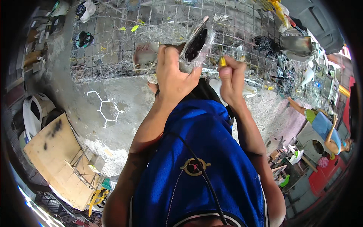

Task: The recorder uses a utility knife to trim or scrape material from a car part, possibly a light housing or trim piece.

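My left hand (174, 75) is closed on the edge of a flat, pale-rimmed piece with a dark inner face (197, 44). The piece is tilted up, and clear crinkled film clings to its right side; its kind I cannot make out. Just left of these fingers lies a dull metal plate (145, 56) with red marks, partly covered by the hand. My right hand (232, 81) is off to the right, its thumb and fingers pinched round a small yellow object (222, 61) that points upward. The two hands are apart, both over the near edge of a wire grid (113, 19).
Plastic scraps and a round dark, teal-flecked item (84, 39) lie on the grid. A square metal tin (297, 46) stands at the right. Behind me to the left leans a stained wooden board (55, 160). Another person (323, 123) is at far right.
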Demonstrator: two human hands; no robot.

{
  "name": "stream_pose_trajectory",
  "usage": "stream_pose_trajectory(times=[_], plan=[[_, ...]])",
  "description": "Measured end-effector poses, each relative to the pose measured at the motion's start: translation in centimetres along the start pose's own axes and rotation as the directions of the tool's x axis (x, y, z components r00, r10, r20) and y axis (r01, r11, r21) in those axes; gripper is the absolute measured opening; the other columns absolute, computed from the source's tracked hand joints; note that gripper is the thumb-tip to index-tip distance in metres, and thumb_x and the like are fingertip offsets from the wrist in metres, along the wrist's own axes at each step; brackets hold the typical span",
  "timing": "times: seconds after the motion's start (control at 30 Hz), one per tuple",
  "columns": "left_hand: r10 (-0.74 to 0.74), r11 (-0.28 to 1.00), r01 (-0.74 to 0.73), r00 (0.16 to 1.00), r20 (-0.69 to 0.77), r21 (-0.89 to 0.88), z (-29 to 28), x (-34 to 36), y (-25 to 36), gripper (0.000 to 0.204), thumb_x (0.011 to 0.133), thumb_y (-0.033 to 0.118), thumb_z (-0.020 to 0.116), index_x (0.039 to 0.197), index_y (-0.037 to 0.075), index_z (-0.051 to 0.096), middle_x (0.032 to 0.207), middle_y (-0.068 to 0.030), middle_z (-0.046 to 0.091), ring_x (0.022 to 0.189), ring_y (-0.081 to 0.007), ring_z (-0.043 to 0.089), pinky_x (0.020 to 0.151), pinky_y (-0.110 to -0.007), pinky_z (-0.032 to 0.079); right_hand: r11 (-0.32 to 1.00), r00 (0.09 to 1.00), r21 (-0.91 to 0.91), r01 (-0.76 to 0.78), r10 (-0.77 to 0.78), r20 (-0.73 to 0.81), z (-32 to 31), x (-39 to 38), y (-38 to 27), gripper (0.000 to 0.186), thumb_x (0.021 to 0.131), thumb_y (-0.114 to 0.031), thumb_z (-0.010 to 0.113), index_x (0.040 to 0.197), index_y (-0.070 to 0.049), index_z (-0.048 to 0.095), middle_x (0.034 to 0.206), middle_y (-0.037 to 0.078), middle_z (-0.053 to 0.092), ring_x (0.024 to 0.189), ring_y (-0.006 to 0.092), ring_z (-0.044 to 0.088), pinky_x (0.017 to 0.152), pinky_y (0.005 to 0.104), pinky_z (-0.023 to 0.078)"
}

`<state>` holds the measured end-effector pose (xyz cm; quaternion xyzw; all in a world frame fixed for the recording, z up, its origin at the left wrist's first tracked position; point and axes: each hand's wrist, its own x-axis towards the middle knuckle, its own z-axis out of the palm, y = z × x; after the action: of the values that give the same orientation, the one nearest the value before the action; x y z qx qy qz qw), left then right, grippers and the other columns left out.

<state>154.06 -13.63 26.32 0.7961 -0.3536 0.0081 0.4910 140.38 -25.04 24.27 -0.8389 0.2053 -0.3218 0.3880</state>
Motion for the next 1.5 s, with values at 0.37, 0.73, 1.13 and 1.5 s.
stream_pose_trajectory(times=[0.37,0.73,1.13,1.5], plan=[[0.412,0.908,-0.405,0.910,-0.052,0.107,-2.6,-0.8,1.9,0.049,0.059,0.015,0.079,0.102,0.002,0.060,0.098,-0.0127,0.054,0.079,-0.0284,0.061,0.063,-0.037,0.052,0.343,0.681,0.629,-0.698,0.590,0.434,-1.5,3.2,-7.1,0.017,0.090,-0.018,0.068,0.088,-0.006,0.057,0.056,-0.007,0.044,0.043,0.0030,0.038,0.040,0.0219,0.029],[0.244,0.964,-0.252,0.965,0.097,0.089,-3.5,-0.2,3.8,0.040,0.064,0.014,0.082,0.092,0.002,0.057,0.095,-0.0134,0.054,0.079,-0.0299,0.059,0.064,-0.037,0.049,0.888,0.844,0.151,-0.434,0.343,0.412,-4.3,3.9,-4.1,0.022,0.090,-0.022,0.065,0.090,-0.001,0.057,0.070,0.005,0.053,0.060,0.0116,0.048,0.054,0.0296,0.041],[-0.063,0.868,0.155,0.976,0.206,-0.472,-5.1,1.3,4.2,0.046,0.069,-0.001,0.079,0.109,-0.002,0.056,0.104,-0.0090,0.065,0.091,-0.0145,0.061,0.085,-0.028,0.048,0.561,0.774,0.533,-0.634,0.457,0.439,-6.4,1.5,-6.7,0.026,0.098,-0.029,0.053,0.102,-0.003,0.051,0.075,0.000,0.047,0.068,0.0080,0.047,0.059,0.0274,0.041],[-0.041,0.844,0.131,0.983,0.180,-0.520,-5.1,0.4,6.5,0.047,0.073,0.008,0.079,0.111,-0.006,0.055,0.104,-0.0107,0.065,0.090,-0.0155,0.062,0.081,-0.028,0.050,0.965,0.944,0.093,-0.244,0.214,0.252,-4.6,1.6,-7.5,0.023,0.100,-0.020,0.044,0.092,0.001,0.040,0.060,0.024,0.051,0.057,0.0458,0.053,0.053,0.0523,0.039]])
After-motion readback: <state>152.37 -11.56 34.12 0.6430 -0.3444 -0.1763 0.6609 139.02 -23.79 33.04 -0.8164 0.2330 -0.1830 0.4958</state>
